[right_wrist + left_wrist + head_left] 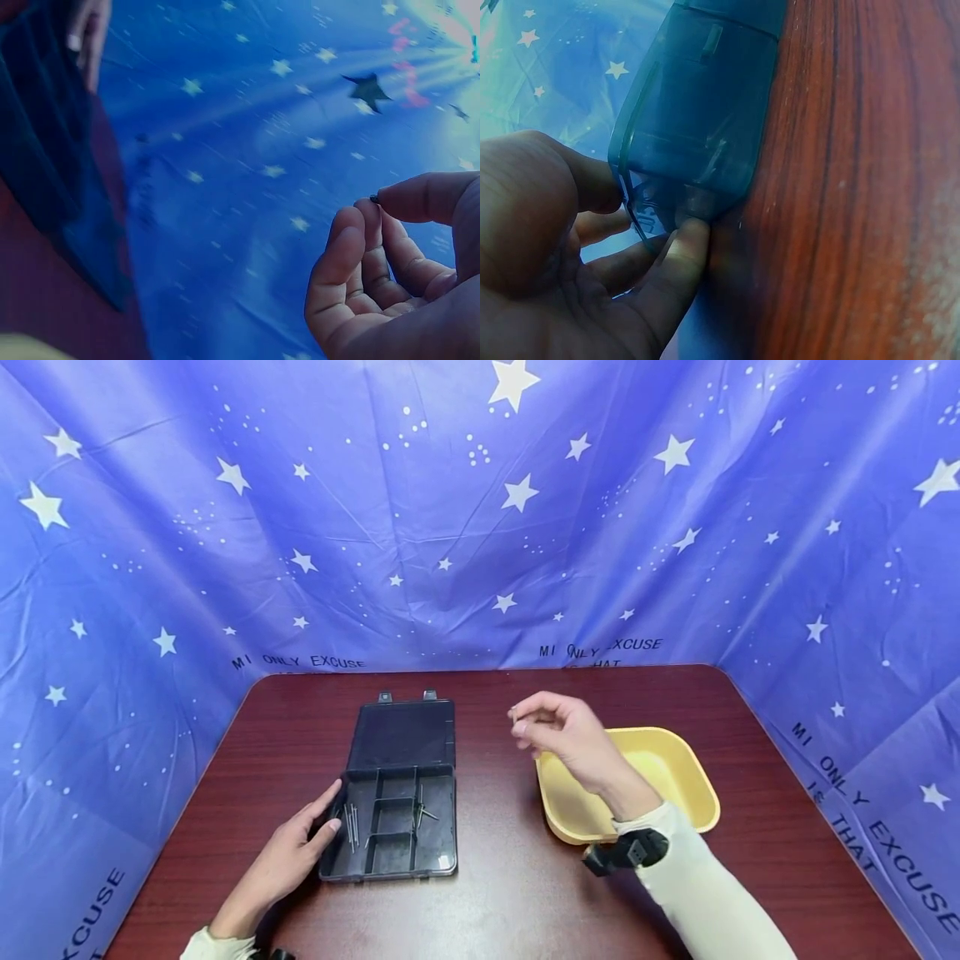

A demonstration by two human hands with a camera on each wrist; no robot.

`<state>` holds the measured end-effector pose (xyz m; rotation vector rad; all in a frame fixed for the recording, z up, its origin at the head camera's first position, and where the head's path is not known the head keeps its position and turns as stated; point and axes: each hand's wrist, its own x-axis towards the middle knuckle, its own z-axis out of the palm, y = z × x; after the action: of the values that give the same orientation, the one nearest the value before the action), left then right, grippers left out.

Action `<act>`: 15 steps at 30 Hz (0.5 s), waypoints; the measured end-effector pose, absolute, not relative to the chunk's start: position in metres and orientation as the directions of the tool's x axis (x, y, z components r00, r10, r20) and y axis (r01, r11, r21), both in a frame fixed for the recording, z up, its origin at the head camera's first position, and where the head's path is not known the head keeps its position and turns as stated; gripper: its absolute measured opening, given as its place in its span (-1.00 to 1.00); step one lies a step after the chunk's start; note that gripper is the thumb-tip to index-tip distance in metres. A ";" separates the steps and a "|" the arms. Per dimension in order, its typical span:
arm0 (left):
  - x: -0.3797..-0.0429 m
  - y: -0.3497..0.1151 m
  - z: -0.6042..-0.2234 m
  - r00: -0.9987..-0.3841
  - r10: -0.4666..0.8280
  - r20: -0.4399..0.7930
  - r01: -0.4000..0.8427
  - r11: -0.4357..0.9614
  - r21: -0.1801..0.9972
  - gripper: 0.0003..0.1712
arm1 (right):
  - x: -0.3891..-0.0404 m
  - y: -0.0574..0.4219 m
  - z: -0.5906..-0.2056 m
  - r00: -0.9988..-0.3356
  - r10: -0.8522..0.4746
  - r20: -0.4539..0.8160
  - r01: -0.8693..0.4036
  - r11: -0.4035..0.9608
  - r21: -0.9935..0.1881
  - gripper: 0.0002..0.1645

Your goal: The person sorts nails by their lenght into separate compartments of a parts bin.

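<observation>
A dark, see-through compartment box point(435, 860) lies on the table with its lid point(405, 735) folded back. My left hand point(292, 852) holds the box's left side, thumb at the rim; the left wrist view shows fingers and thumb about the box wall point(697, 112). Several long, thin nails point(352, 827) lie in the left compartment, and more thin metal pieces point(422, 812) in the right one. My right hand point(566, 739) is raised between box and yellow basin, pinching a small thin piece point(375, 199) between thumb and fingertip. Only its dark end shows there; its kind is unclear.
The yellow basin point(705, 802) stands on the right, partly beneath my right forearm; the visible inside looks bare. Reddish-brown wood makes up the table top point(495, 893). A blue curtain with white stars point(450, 527) hangs around the back and sides.
</observation>
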<state>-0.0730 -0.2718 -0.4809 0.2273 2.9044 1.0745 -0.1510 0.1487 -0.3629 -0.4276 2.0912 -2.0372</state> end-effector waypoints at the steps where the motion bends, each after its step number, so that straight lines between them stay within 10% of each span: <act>1: -0.073 -0.272 -0.481 -0.989 0.150 0.017 0.125 0.749 0.651 -0.29 | -0.151 0.141 -0.366 -0.935 -0.353 0.042 -0.053 0.021 -0.998 -0.81; 15: -0.072 -0.272 -0.480 -0.989 0.150 -0.002 0.111 0.740 0.663 -0.29 | -0.144 0.069 -0.415 -0.874 -0.478 -0.081 0.060 0.060 -0.996 -0.75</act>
<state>-0.0717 -0.2719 -0.4796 0.2156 2.8785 1.0921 -0.1443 0.0689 -0.4154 -0.4179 1.9553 -1.8688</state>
